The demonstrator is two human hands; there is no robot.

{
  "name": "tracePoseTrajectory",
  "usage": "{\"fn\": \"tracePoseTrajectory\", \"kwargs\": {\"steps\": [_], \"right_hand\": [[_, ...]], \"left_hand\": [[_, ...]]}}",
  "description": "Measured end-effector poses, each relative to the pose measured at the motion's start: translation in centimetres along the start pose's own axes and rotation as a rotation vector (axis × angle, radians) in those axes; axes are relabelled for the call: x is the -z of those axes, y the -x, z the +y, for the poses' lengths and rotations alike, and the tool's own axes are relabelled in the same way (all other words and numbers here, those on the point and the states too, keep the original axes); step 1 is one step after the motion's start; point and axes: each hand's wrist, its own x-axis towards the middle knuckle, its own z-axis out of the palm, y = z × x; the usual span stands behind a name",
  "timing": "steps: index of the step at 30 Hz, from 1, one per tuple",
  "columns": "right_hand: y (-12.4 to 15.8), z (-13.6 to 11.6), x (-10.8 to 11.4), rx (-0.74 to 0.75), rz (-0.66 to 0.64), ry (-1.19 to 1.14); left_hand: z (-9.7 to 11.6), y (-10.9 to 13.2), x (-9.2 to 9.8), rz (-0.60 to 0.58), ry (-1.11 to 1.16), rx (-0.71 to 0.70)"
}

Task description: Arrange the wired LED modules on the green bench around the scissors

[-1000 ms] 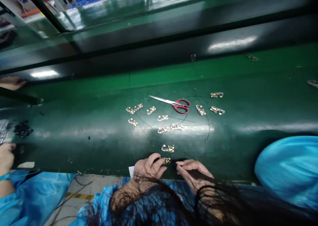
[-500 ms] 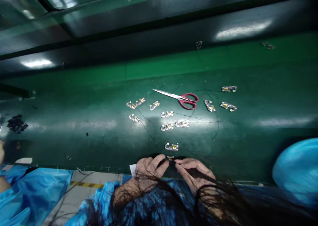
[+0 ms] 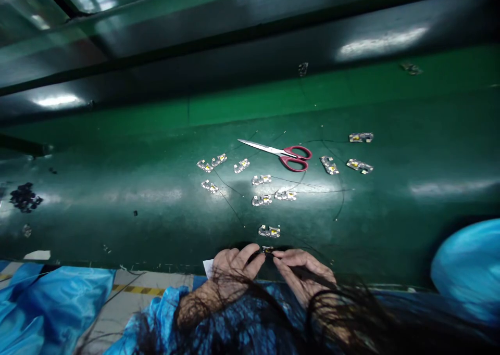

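My left hand (image 3: 233,265) and my right hand (image 3: 301,271) meet at the near edge of a green belt (image 3: 117,152), both pinching one small circuit board (image 3: 267,250) between their fingertips. Dark hair hangs over both wrists. Just beyond the hands lies another small board (image 3: 269,232). Several more small boards (image 3: 261,180) are scattered farther out, with thin black wires (image 3: 230,205) running among them. Red-handled scissors (image 3: 287,155) lie shut beyond the boards.
Two boards (image 3: 360,137) lie off to the right of the scissors. A heap of small black parts (image 3: 24,197) sits at the far left. A blue cap (image 3: 466,269) of a person fills the lower right; blue sleeve cloth (image 3: 47,303) lies lower left.
The view has tilted down and shifted. My fingers have closed tighter on the small board and lifted it slightly. A neighbour's hand at the left edge has left the view.
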Motion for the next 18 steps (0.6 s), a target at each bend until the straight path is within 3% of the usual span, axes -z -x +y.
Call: {"fn": "tracePoseTrajectory", "kwargs": {"steps": [7,10,12,16,18], "right_hand": [[0.5,0.8,0.1,0.043,-0.024,0.000],[0.7,1.4,0.0,0.076,-0.030,-0.016],[0.9,1.8,-0.1,0.094,-0.030,-0.020],[0.8,1.9,-0.2,0.120,-0.022,-0.010],[0.6,1.7,-0.2,0.127,-0.026,0.001]], "left_hand": [[-0.1,0.1,-0.4,0.006,0.036,0.017],[-0.3,0.2,-1.0,0.067,-0.005,-0.004],[-0.5,0.2,-1.6,0.201,-0.070,-0.061],[-0.6,0.1,-2.2,0.625,-0.202,-0.190],[-0.5,0.1,-1.8,0.730,-0.225,-0.198]]}}
